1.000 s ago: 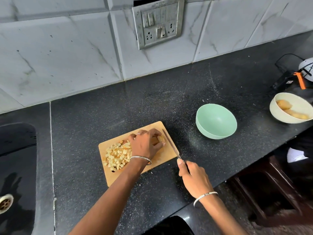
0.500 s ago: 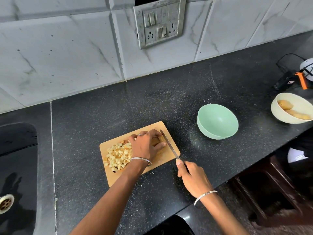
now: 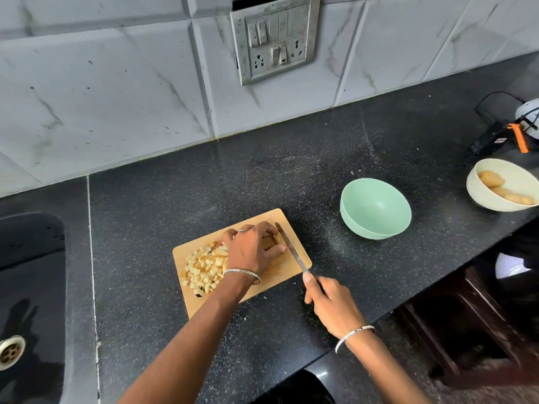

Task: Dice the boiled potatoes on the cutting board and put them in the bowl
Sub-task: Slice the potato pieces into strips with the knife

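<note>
Our left hand (image 3: 253, 249) is curled over the last chunk of potato (image 3: 269, 242), fingers and thumb pinning it to the cutting board (image 3: 281, 272). Our right hand (image 3: 332, 304) is wrapped around the handle of the knife (image 3: 291, 249), one finger stretched forward toward the blade, and the blade stands right against the left fingertips at the chunk's exposed end.

That closeness is the main hazard: boiled potato is probably soft and slippery, so if the chunk squashes or slides under the cut, the edge could run into our fingertips. The chunk is small, so there is little room to draw the fingers back.

Just left of the left hand, beside the wrist, lies the pile of dice (image 3: 204, 268), reaching close to the board's left edge. A shift of the wrist could push cubes onto the counter (image 3: 291, 176).

Beyond the knife, to the right of both hands, the green bowl (image 3: 376, 205) stands apart from the board and holds nothing, so cubes may drop over the gap when we carry them across. Farther right, the cream bowl (image 3: 478, 196) holds whole potatoes (image 3: 491, 179) not yet cut.
</note>
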Motion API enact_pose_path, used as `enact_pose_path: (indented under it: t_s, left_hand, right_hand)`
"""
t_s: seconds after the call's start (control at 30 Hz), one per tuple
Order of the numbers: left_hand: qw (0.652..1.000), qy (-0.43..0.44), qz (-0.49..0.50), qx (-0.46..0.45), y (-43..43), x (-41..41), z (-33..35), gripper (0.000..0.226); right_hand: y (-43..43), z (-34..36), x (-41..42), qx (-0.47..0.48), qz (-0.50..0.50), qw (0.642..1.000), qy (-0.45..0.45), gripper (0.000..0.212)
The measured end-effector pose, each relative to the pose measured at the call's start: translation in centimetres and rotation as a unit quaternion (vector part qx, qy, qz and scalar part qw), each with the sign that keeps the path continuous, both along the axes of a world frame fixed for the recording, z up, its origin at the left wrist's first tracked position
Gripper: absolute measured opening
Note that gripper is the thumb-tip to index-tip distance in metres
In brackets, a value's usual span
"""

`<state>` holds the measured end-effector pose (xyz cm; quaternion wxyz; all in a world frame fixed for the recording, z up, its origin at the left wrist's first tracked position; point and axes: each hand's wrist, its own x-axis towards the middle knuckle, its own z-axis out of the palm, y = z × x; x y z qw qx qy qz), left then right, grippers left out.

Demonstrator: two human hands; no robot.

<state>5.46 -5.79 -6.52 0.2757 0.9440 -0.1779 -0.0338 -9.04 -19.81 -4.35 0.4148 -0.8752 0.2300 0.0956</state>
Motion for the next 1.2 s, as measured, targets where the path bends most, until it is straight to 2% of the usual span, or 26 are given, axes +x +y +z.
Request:
enact_pose_path:
  t_s: [0.43, 0.6, 1.07, 1.2]
  left_hand:
    - [1.000, 0.003, 0.001, -0.021, 1.4, 0.0, -0.2, 0.034]
    - [1.000, -0.005, 0.003, 0.002, 1.9, -0.1, 0.3, 0.029]
    - [0.998, -0.021, 0.004, 0.057, 1.6, -0.8, 0.4, 0.040]
    - [0.999, -0.014, 0.014, 0.050, 1.7, -0.8, -0.2, 0.037]
  right_hand:
    - [-0.2, -0.1, 0.2, -0.020, 0.009, 1.000, -0.003, 0.052]
    - [0.0, -0.2, 0.1, -0.023, 0.011, 1.000, -0.017, 0.050]
    - [1.0, -0.9, -0.1, -0.057, 0.042, 0.997, -0.022, 0.051]
    - [1.2, -0.9, -0.4, -0.060, 0.051, 0.997, -0.018, 0.051]
